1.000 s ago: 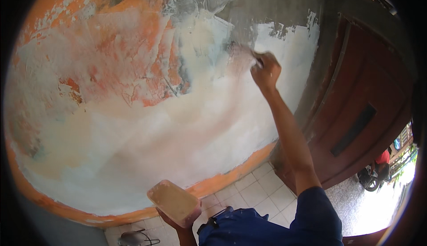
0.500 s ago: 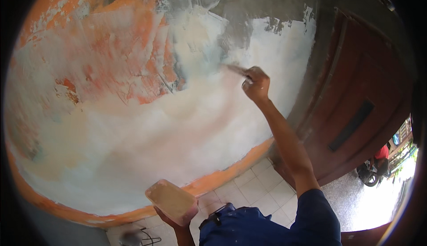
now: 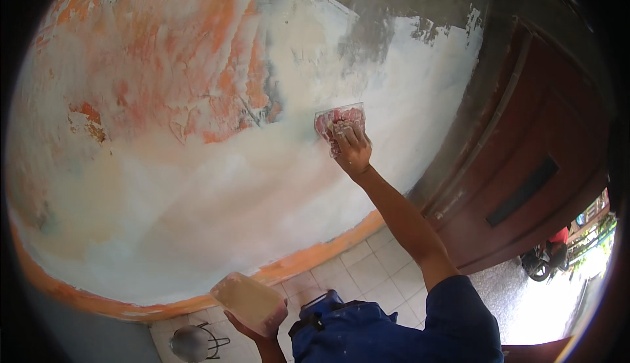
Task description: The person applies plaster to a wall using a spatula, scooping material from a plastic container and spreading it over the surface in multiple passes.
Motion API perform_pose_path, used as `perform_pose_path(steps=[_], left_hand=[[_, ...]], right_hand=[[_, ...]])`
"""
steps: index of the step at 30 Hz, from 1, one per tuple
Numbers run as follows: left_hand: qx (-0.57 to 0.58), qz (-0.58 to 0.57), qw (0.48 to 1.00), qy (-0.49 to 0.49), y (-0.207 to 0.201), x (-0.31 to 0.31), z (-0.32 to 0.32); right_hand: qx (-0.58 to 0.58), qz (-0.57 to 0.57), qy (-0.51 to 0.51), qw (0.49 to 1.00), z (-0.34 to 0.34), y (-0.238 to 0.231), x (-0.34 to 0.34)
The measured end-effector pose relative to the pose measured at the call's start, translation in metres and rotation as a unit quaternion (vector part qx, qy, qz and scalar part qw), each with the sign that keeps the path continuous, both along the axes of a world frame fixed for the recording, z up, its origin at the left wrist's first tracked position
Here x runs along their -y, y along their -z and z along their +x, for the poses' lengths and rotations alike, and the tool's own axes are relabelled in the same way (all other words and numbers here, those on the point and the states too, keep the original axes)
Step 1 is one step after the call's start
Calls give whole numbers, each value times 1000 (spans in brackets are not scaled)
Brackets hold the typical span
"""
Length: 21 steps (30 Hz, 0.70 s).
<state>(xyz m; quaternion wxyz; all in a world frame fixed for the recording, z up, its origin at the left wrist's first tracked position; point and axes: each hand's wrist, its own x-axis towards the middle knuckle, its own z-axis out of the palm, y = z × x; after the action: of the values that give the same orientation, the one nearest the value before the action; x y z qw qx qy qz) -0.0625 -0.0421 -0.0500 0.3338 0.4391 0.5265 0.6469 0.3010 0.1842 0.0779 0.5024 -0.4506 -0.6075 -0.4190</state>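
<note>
My right hand [image 3: 354,152] is closed round a wide putty scraper [image 3: 339,115] with a reddish, smeared body. The scraper's straight edge points up and lies against the wall [image 3: 216,196], in the pale coated part. Whitish smears show on my fingers. Lower down, my left hand [image 3: 254,335] grips a rectangular tub [image 3: 248,302] from beneath and the side, most of its fingers hidden under it. A smooth beige surface, apparently putty, shows in the tub, which is tilted. White and cream patches cover much of the wall, with orange paint and bare grey showing above.
An orange strip [image 3: 292,268] runs along the wall's foot above pale floor tiles [image 3: 367,272]. A round object with thin dark legs [image 3: 190,343] stands at the lower left. Right of the wall is a dark red door [image 3: 512,166]; beyond it, a motorcycle [image 3: 541,261] outside.
My right hand has turned the scraper from edge-on to broad face showing, a little lower on the wall. The tub in my left hand has shifted slightly left and down in view.
</note>
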Motion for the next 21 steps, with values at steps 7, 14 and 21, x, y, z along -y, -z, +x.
perform_pose_path(steps=[7,14,21], left_hand=[[421,-110,900,-6,-46,-5,9],[360,-65,930,46,-18,4,-4],[348,14,933,93,-42,10,1]], right_hand=[[-84,-73,-77,991,3,-25,45],[-115,74,43,990,82,-150,20],[-73,90,93,989,96,-213,2]])
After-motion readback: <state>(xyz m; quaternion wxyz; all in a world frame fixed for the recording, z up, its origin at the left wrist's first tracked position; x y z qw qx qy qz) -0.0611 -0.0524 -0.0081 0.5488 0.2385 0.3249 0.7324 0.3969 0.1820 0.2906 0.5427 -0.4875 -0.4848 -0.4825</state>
